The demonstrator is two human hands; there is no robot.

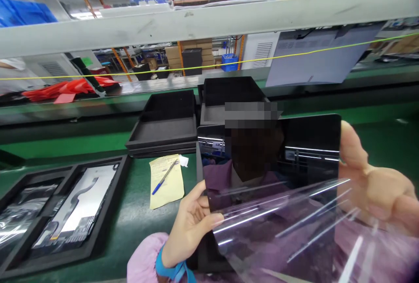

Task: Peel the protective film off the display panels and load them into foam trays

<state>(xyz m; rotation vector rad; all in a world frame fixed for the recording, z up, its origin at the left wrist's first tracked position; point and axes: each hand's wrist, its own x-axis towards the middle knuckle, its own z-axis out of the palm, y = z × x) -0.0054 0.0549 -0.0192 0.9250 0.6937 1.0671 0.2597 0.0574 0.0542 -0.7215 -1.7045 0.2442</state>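
Observation:
I hold a glossy black tablet screen (307, 143) up in front of me, tilted, its glass mirroring the room. My left hand (190, 226) grips its lower left edge, thumb on the front. My right hand (376, 187) holds the right edge with the thumb up along the side. A clear protective film (294, 230) hangs off the lower part of the screen and catches streaks of light. A pink sleeve and a blue wrist strap show at my left wrist.
Black foam trays (163, 132) are stacked on the green belt behind the screen. At left, a black tray (108, 213) holds tablet back parts. A yellow note with a blue pen (165, 176) lies between. A grey shelf rail (209, 21) crosses overhead.

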